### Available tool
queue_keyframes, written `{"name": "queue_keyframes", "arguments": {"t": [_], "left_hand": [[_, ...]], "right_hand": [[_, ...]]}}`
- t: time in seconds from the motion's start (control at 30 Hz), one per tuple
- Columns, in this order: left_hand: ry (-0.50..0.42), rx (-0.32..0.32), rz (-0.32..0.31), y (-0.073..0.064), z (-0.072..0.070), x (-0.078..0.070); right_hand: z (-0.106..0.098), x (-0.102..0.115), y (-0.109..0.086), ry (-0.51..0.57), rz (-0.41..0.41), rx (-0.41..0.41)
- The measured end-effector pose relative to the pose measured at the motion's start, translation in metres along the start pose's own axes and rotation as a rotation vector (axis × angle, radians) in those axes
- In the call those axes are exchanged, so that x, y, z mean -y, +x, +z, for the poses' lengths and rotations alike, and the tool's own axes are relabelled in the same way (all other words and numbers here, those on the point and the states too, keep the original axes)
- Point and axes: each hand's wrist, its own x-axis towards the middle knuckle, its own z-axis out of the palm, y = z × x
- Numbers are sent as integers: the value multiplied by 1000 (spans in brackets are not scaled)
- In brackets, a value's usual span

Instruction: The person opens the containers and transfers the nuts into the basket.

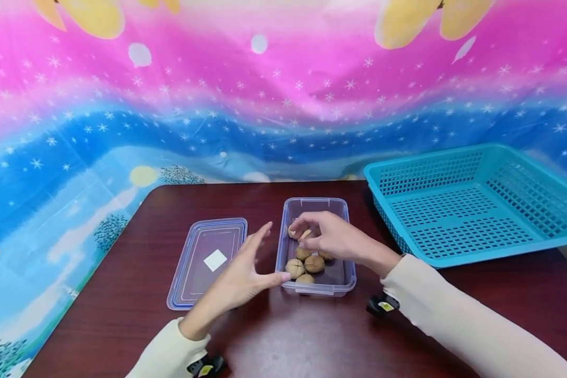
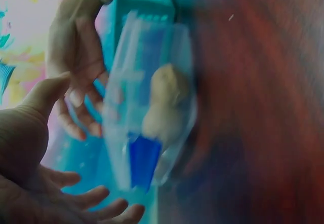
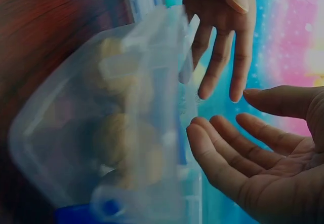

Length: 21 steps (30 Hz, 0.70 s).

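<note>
Walnuts (image 1: 314, 263) sit inside the plastic box (image 1: 318, 288) beneath the arched right hand (image 1: 334, 236), its fingers loosely bent and empty. The left hand (image 1: 243, 278) spreads beside the box, thumb perhaps touching it.

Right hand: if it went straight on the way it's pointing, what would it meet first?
The right hand would probably meet the walnuts in the clear box first, though depth is unclear and the box's left wall might come sooner.
</note>
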Motion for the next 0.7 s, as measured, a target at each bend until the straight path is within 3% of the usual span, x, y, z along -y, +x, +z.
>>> {"name": "queue_keyframes", "arguments": {"t": [0.23, 0.4, 0.7], "left_hand": [[-38, -33, 33, 4, 25, -1], [-49, -33, 41, 6, 33, -2], [-93, -1, 51, 9, 42, 5]], "right_hand": [[4, -14, -9, 35, -54, 28], [10, -21, -9, 66, -104, 53], [23, -21, -6, 21, -76, 85]]}}
